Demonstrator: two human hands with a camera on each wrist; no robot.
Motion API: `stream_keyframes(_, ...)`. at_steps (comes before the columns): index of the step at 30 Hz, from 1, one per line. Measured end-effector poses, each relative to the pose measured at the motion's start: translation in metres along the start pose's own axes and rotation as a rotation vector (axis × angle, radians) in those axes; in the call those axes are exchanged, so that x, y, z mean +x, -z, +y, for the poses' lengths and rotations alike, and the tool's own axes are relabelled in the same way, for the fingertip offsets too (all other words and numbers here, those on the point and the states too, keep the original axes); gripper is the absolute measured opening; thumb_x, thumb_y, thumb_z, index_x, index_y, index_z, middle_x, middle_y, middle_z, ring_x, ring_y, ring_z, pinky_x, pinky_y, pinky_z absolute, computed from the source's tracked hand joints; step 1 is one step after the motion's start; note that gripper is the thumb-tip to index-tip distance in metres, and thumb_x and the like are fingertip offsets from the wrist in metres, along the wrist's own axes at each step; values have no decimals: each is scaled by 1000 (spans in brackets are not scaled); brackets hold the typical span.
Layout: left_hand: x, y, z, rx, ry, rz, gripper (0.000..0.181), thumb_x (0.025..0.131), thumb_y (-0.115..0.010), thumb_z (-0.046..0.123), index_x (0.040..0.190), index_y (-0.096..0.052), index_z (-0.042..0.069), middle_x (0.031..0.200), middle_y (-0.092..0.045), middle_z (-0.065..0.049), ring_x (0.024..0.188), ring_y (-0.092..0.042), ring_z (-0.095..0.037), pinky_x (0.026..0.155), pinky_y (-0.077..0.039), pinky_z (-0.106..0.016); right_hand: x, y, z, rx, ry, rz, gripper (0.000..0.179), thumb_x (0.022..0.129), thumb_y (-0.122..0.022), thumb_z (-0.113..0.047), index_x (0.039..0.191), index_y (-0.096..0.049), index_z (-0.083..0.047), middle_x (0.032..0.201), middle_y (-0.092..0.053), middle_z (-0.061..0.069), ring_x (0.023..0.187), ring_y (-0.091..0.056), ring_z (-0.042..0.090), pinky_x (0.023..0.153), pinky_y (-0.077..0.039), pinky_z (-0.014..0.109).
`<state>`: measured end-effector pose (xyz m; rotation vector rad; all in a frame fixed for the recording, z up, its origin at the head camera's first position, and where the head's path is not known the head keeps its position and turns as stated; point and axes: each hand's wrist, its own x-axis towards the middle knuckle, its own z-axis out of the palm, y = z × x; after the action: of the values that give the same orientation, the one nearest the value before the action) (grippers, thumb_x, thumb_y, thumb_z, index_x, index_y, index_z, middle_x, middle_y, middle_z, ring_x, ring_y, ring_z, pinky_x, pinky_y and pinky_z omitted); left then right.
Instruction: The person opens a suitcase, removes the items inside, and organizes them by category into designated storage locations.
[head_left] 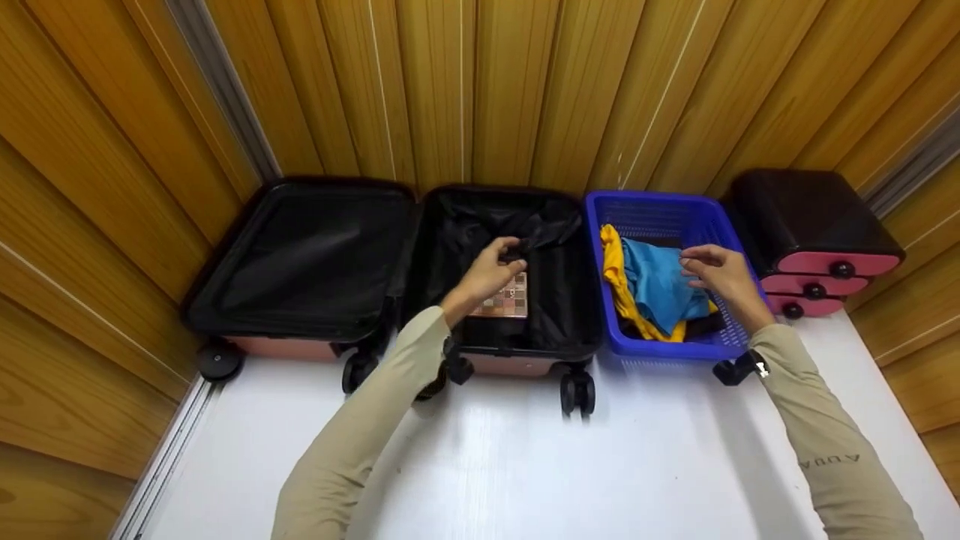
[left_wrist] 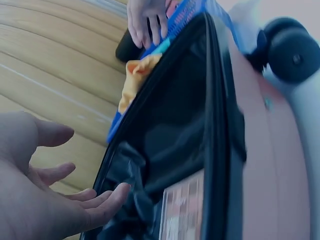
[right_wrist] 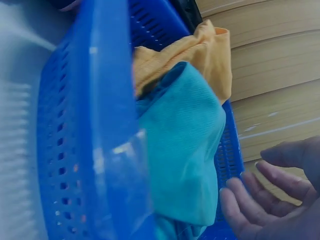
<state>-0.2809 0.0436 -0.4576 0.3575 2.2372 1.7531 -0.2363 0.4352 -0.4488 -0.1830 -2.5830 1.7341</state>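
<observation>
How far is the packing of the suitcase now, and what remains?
Done, it seems: the suitcase lies open and a checkered box is in its right half. In hand: the left hand is at the black lining above the box; the right hand hovers open over the teal cloth. Left: the teal and yellow cloth are in the blue basket.

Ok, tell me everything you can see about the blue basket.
The basket is blue plastic, rectangular, with perforated walls. It stands upright on the white table, between the open suitcase and the small drawers, apparently against both. Inside lie a teal cloth over a yellow one, with something dark beneath. The right hand reaches in over the teal cloth.
</observation>
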Motion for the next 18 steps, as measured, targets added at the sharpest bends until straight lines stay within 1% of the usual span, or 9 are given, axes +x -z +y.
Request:
stream_keyframes(2, 0, 8, -1, 28, -7, 42, 50, 102, -62, 10, 151, -50, 3, 153, -47, -26, 126, -62, -37, 97, -53, -37, 0, 3, 8, 4, 35, -10, 21, 105, -61, -7, 121, -64, 5, 90, -73, -18, 82, -73, 2, 75, -60, 21)
stream_keyframes(4, -1, 16, -1, 54, -16, 77, 48, 102, -62, 9, 149, -51, 3, 151, -49, -28, 127, -60, -39, 103, -52, -42, 0, 5, 13, 5, 72, -21, 18, 106, -60, -7, 119, -65, 4, 91, -75, -15, 82, -75, 5, 75, -61, 22)
stream_keyframes(6, -2, 25, -3, 92, -30, 105, 46, 101, -62, 8, 146, -53, 1, 148, -51, -29, 128, -59, -41, 106, -50, -45, -2, 5, 16, 11, 106, -25, 20, 106, -60, -6, 120, -65, 8, 92, -76, -11, 82, -76, 8, 74, -61, 22)
stream_keyframes(8, -5, 34, -5, 151, -51, 141, 43, 101, -61, 6, 143, -55, -1, 144, -54, -30, 129, -57, -42, 110, -46, -47, -3, 6, 16, 12, 135, -17, 22, 105, -59, -4, 120, -64, 12, 92, -77, -10, 80, -76, 8, 73, -61, 23)
stream_keyframes(12, -10, 52, -9, 279, -79, 217, 38, 100, -61, 3, 137, -59, -4, 137, -58, -29, 130, -54, -41, 114, -40, -47, -4, 11, 15, -11, 155, 25, 26, 105, -59, -1, 121, -60, 19, 89, -75, -12, 78, -75, 5, 70, -61, 21)
stream_keyframes(13, -12, 56, -10, 301, -77, 227, 37, 100, -61, 3, 136, -60, -4, 137, -58, -28, 131, -54, -40, 115, -39, -47, -4, 13, 15, -15, 158, 39, 26, 105, -58, -1, 121, -59, 19, 89, -75, -13, 77, -74, 4, 69, -60, 20)
stream_keyframes(16, -15, 70, -12, 361, -68, 241, 36, 100, -61, 5, 136, -60, -3, 137, -57, -27, 132, -53, -39, 115, -39, -48, -5, 20, 16, 7, 161, 86, 19, 103, -59, 2, 116, -62, 16, 87, -74, -14, 74, -73, 2, 67, -60, 20)
stream_keyframes(18, -17, 79, -15, 446, -64, 249, 36, 102, -60, 8, 137, -59, -1, 138, -57, -27, 131, -54, -41, 114, -40, -51, -6, 24, 18, 26, 166, 113, 14, 102, -59, 4, 112, -65, 12, 86, -74, -14, 74, -73, 2, 66, -60, 21)
